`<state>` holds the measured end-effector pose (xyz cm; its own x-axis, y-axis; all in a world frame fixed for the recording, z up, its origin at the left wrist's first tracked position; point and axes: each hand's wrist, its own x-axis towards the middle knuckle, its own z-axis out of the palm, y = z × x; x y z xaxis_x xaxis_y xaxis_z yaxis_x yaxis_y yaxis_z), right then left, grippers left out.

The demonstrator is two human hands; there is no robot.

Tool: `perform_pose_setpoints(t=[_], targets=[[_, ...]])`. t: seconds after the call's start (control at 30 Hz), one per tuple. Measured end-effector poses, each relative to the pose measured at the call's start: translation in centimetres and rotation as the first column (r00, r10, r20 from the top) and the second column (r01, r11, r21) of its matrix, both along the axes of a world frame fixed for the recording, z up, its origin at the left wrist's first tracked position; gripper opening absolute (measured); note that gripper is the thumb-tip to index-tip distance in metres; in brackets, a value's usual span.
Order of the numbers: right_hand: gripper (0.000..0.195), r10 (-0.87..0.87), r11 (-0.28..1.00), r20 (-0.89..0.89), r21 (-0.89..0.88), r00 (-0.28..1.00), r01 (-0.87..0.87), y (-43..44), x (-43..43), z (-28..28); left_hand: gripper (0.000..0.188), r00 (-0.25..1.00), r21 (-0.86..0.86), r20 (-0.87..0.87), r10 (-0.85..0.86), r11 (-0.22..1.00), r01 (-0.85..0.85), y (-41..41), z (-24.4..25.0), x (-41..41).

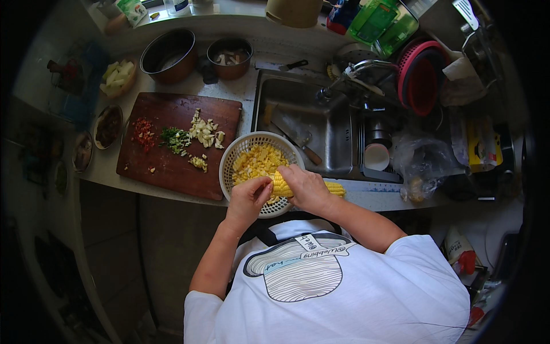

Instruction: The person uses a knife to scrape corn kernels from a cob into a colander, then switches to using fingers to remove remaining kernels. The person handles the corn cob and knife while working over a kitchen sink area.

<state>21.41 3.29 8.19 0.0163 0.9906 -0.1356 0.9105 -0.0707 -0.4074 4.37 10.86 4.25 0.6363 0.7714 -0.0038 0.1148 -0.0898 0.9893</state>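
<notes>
An ear of yellow corn (335, 189) lies sideways over the front of a white plastic colander (227, 155). My right hand (310, 189) is wrapped around its middle, thumb along the top. At the cob's left end, my left hand (249, 198) has thumb and forefinger pinched against it; whether loose kernels sit between those fingertips is hidden. Inside the colander is a heap of loose corn kernels (260, 160), some still joined in strips. The colander stands at the counter's front edge, between the wooden cutting board (180, 182) and the sink.
Chopped red pepper (143, 132), green onion (175, 139) and garlic (206, 130) lie on the board. A knife (310, 155) rests in the steel sink (296, 86) behind the colander. Two pots (168, 56) stand at the back. A clear plastic bag (423, 161) is at right.
</notes>
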Motion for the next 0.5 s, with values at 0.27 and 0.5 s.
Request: perform_pose_setpoints(t=[0.27,0.5], targets=[[0.065,-0.127,0.992,-0.052,0.016,0.991,0.128,-0.2,-0.7,-0.3,0.008,0.979,-0.221,0.046,0.197,0.958,-0.182,-0.9,-1.0,0.9],[0.063,-0.245,0.965,-0.240,0.030,0.939,0.259,0.1,-0.7,-1.2,0.014,0.902,-0.481,0.192,0.387,0.838,-0.257,-0.9,-1.9,1.2]])
